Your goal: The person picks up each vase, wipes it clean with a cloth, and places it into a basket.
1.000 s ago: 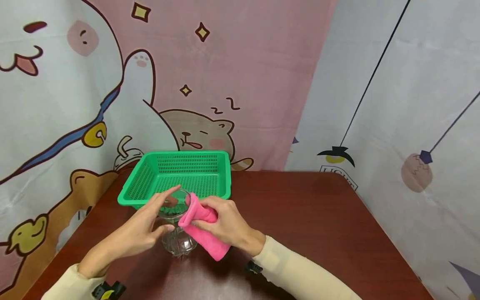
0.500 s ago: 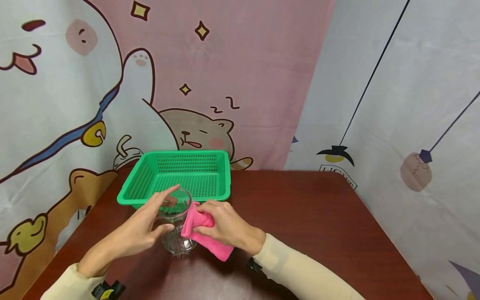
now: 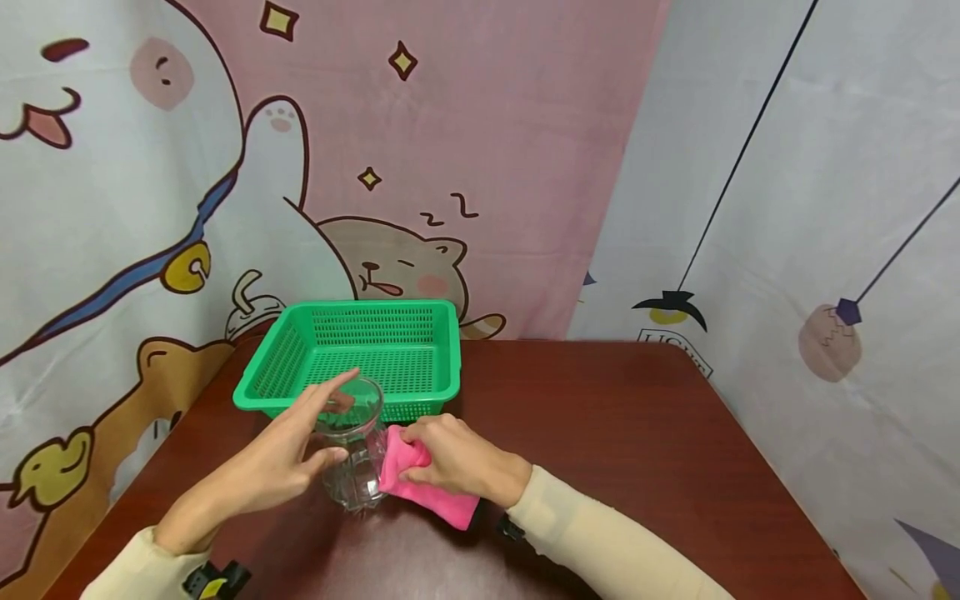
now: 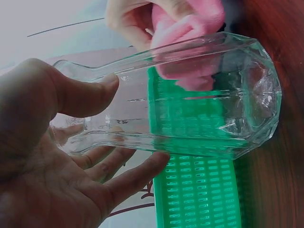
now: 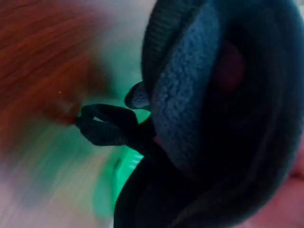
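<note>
My left hand holds a clear glass vase near its neck, thumb on the near side and fingers behind. In the left wrist view the vase shows a flared mouth and a faceted lower body. With my right hand I grip a bunched pink cloth. It presses against the vase's right side, below the rim. Dark fuzzy fabric fills much of the right wrist view, hiding most of that hand.
Just behind the vase, a green perforated plastic basket stands on the dark red-brown table. A cartoon-printed curtain hangs along the table's back and sides.
My right hand has moved the pink cloth down the vase's side and slightly right, away from the rim. The left hand and vase have stayed in place.
</note>
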The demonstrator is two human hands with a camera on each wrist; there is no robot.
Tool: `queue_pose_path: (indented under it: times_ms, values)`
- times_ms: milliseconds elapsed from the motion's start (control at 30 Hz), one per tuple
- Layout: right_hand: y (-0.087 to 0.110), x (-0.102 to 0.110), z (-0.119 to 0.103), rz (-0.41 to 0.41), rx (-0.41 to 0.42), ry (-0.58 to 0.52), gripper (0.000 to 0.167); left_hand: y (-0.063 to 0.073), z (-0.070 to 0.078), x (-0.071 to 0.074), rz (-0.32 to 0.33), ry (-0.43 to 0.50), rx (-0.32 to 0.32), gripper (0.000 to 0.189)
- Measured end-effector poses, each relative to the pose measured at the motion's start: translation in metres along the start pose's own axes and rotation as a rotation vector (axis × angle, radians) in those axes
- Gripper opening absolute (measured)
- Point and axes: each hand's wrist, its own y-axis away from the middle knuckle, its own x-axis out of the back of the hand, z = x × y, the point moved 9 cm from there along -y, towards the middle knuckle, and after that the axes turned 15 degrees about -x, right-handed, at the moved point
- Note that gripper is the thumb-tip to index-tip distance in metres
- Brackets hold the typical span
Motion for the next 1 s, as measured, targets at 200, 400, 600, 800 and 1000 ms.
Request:
queue_pose_path:
  times_ms: [200,400,600,800,1000]
  values:
    - [-0.001,-0.011,0.004,-0.031,-0.011,0.100,0.029,-0.001,0.001,0.001,-0.001,-0.012,0.002,0.110]
    - [-0.001,-0.016,0.006,-0.046,-0.033,0.122,0.027,0.000,0.000,0.001,0.000,-0.012,0.005,0.109]
    - [0.001,-0.017,0.004,-0.044,-0.032,0.152,0.031,0.001,0.000,-0.001,0.005,0.017,0.007,0.108]
    - [0.001,-0.016,0.003,-0.033,-0.021,0.154,0.028,0.001,-0.001,0.000,0.005,0.021,0.009,0.109]
    - [0.002,-0.013,0.003,-0.017,-0.010,0.123,0.029,-0.001,0.000,0.000,0.003,-0.010,0.003,0.110]
